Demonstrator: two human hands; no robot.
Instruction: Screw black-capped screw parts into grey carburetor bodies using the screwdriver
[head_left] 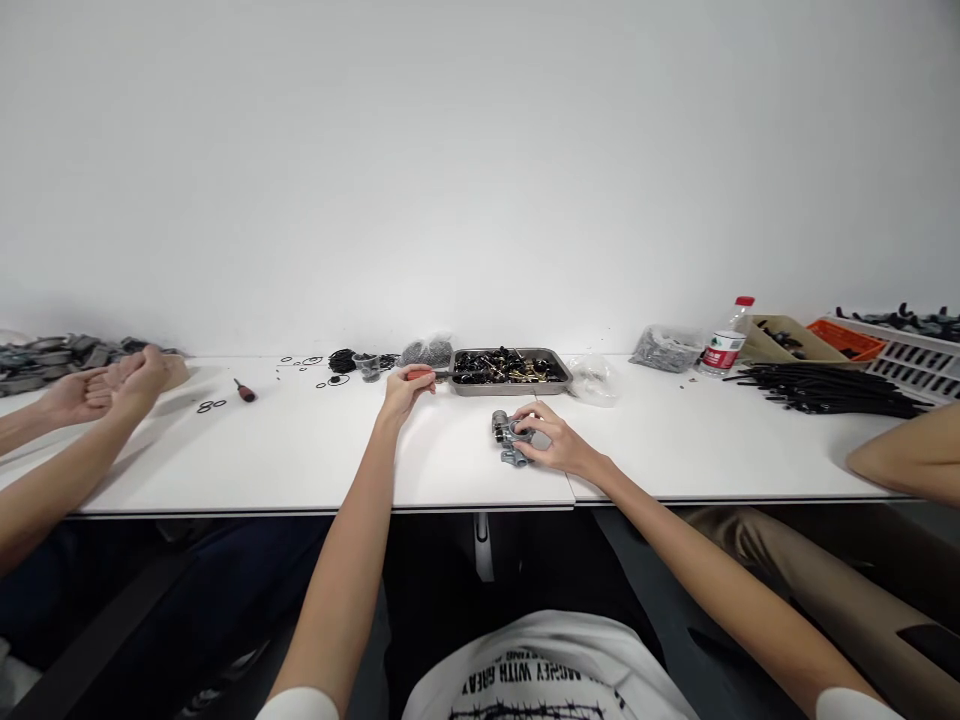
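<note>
Grey metal part [507, 436] in right hand [556, 442]
</note>
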